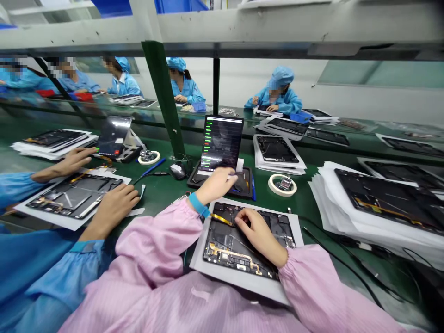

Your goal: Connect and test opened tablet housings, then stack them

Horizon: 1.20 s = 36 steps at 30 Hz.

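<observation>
My left hand (218, 185), with a blue wrist band, reaches to the lower edge of an upright tablet screen (222, 143) showing lines of green and red text. Its fingers are extended, and I see nothing held in them. An opened tablet housing (222, 240) lies on white sheets (294, 226) in front of me. Over the housing's upper part, my right hand (258, 236) is curled, thumb and fingers drawn together by the end of a gold flex cable (222, 219). Whatever is between those fingertips is hidden. The screen leans up from a black tray (246, 185).
Left of me, a co-worker's hands (116, 206) are at another opened housing (72, 196). A tape roll (281, 185), a mouse (177, 170) and a blue pen (253, 187) lie around the tray. Stacked housings (391, 199) stand at right; a shelf beam (243, 30) crosses above.
</observation>
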Each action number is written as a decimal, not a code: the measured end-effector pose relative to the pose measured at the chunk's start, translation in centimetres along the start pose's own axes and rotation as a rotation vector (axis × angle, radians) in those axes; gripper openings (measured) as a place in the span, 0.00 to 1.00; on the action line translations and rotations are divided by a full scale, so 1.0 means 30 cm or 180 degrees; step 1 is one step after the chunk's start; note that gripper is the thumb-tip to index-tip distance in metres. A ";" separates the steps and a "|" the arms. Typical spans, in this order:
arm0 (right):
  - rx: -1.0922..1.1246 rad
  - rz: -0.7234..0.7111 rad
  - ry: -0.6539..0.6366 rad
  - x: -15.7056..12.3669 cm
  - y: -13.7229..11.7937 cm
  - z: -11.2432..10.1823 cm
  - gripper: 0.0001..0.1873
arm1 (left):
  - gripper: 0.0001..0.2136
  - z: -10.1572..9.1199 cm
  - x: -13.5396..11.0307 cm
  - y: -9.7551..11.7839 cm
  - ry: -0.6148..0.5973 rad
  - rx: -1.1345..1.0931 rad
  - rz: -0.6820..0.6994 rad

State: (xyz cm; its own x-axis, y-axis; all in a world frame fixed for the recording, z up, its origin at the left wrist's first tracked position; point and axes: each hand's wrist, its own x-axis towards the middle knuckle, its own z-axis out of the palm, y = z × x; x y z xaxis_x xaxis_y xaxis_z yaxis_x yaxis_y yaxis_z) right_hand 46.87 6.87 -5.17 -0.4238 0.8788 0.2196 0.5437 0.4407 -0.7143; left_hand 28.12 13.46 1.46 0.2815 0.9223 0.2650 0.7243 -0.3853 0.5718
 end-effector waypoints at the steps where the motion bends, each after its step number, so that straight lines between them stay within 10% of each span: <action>1: -0.0017 -0.0001 -0.0005 -0.001 0.000 -0.001 0.06 | 0.17 0.015 0.034 -0.013 0.0468 0.0352 -0.0066; 7: -0.0104 -0.0057 -0.0037 0.000 0.013 0.000 0.05 | 0.23 0.088 0.163 -0.090 0.0981 0.1022 -0.0044; 13: -0.0490 -0.0065 -0.0149 -0.008 -0.044 -0.024 0.04 | 0.15 0.087 0.066 0.139 0.0427 0.0597 -0.0244; 18: -0.2055 0.0485 -0.0365 -0.046 -0.107 -0.285 0.03 | 0.10 0.199 -0.034 0.244 -0.0515 0.0352 -0.0094; 23: -0.2517 0.1524 -0.0407 -0.173 0.058 -0.492 0.01 | 0.08 0.309 -0.051 0.210 -0.0719 0.0835 0.0382; 28: -0.1607 0.1250 0.0191 -0.311 0.200 -0.443 0.03 | 0.08 0.340 -0.055 0.209 -0.0707 0.1315 0.0730; 36: -0.0190 0.0892 0.0345 -0.396 0.186 -0.385 0.08 | 0.07 0.368 -0.043 0.179 -0.0741 0.1335 0.0795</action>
State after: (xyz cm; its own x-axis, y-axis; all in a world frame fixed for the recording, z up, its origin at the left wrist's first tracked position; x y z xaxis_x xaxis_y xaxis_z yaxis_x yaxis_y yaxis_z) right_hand 63.31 1.00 -4.09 -0.1732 0.9806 0.0914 0.6716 0.1854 -0.7174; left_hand 38.60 10.55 -4.37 0.5747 0.8050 0.1470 0.7932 -0.5922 0.1417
